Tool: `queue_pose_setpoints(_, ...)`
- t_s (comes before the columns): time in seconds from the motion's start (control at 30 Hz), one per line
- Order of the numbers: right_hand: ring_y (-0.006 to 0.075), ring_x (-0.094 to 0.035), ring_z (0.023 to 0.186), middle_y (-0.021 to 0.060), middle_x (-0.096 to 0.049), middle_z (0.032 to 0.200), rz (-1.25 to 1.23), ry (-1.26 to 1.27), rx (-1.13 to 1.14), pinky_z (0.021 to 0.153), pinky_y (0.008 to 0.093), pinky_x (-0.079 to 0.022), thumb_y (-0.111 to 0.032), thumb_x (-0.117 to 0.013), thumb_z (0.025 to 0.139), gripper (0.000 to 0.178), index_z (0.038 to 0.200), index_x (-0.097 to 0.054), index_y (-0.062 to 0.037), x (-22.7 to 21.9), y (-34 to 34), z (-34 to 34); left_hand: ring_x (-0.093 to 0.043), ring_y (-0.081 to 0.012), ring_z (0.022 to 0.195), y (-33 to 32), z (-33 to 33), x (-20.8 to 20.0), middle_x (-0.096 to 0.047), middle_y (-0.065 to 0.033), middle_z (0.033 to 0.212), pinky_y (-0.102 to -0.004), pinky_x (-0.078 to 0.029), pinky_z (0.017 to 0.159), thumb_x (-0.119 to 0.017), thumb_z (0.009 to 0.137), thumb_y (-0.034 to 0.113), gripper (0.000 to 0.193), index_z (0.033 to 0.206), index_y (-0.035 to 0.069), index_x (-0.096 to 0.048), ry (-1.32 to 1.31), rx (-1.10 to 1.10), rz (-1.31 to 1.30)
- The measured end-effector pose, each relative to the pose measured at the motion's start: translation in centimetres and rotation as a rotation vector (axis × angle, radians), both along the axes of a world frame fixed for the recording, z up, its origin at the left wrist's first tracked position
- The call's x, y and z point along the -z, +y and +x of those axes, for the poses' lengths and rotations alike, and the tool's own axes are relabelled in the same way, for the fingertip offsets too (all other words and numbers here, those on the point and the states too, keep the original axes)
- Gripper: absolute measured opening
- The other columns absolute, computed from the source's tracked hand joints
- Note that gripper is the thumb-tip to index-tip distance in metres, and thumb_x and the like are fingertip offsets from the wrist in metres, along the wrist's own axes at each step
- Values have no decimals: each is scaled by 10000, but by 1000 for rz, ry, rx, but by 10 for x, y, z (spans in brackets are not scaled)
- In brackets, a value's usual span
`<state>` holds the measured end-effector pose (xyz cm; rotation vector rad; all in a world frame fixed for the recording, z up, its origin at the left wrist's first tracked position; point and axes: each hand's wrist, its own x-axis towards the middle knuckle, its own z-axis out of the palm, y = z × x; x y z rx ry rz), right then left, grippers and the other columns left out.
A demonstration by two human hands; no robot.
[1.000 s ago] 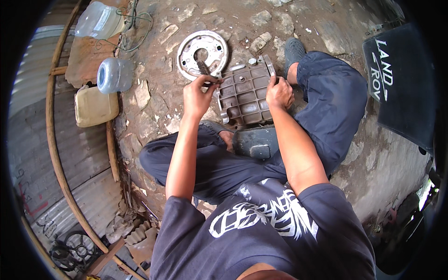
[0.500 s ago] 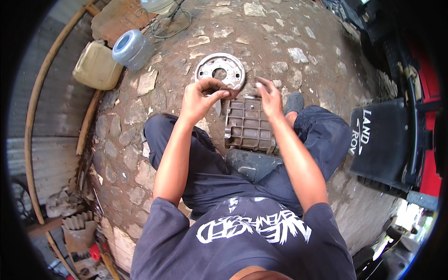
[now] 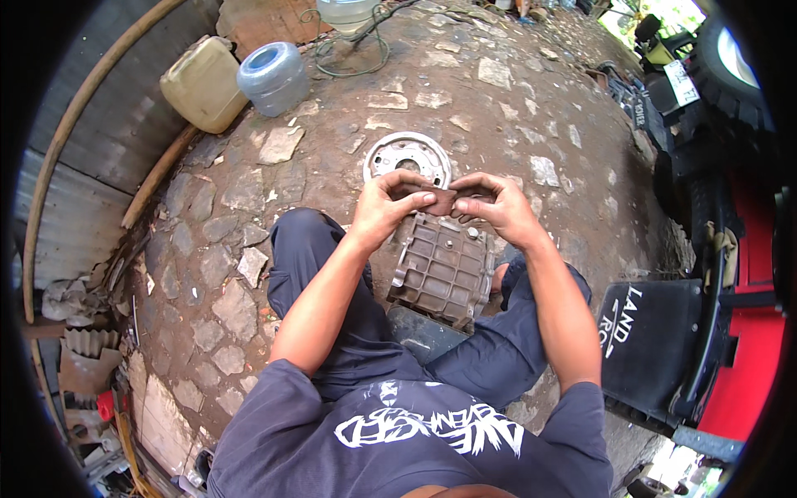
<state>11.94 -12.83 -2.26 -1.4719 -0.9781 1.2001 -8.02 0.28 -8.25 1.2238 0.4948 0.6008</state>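
Between both hands is a small reddish-brown piece of what looks like sandpaper (image 3: pixel 438 201). My left hand (image 3: pixel 390 207) pinches its left end between thumb and fingers. At the other end, my right hand (image 3: pixel 498 209) closes on it with thumb and fingertips. Directly below the hands, between my legs, stands a ribbed metal gear housing (image 3: pixel 444 270). Just beyond them a round grey metal brake backing plate (image 3: pixel 408 139) lies on the ground, its near part hidden by my hands and the piece.
Under the housing is a dark flat-topped box (image 3: pixel 423 332). A clear blue water jug (image 3: pixel 274 79) and a yellowish jerrycan (image 3: pixel 204 85) stand at the far left, by a corrugated metal wall (image 3: pixel 75 216). A red vehicle (image 3: pixel 751 365) with a black mud flap (image 3: pixel 652 340) is on the right.
My right hand has come in from the right and now grips the brown piece, which my left hand alone held before. The view has shifted, showing more of the vehicle.
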Motion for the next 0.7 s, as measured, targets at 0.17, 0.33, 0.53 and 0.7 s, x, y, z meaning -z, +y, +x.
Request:
queue_pose_setpoints(0.17, 150, -712, 974, 86, -743, 1094, -27, -12, 37, 838, 319, -574, -119, -723, 954, 285, 1204, -695, 15, 9, 26, -1, -725, -139, 968, 8, 11, 14, -769, -101, 1050, -285, -572, 885, -837, 882, 87, 301, 1135, -24, -719, -73, -116, -86)
queue_pose_setpoints(0.33, 157, -715, 965, 80, -743, 1067, 16, 17, 49, 852, 312, -580, -118, -731, 961, 240, 1163, -689, 4, 9, 28, 1, -716, -158, 957, 21, 22, 32, -759, -89, 1042, -301, -572, 873, -840, 887, 104, 282, 1111, -8, -710, -118, -71, -209)
queue_pose_setpoints(0.53, 148, -739, 892, 100, -773, 975, 98, -29, 140, 825, 321, -595, -165, -784, 932, 242, 1071, -718, 22, 35, 34, 14, -694, -143, 989, 11, 45, 25, -744, -84, 1078, -298, -560, 865, -835, 899, 135, 316, 1152, -5, -708, 83, -216, 157)
queue_pose_setpoints(0.7, 145, -751, 909, 96, -791, 971, 101, 3, 138, 832, 308, -594, -154, -809, 898, 213, 1048, -763, -10, 55, 42, 12, -676, -117, 893, 10, 48, 45, -738, -60, 986, -273, -536, 822, -719, 977, 42, 164, 1128, -22, -717, -15, -166, 2)
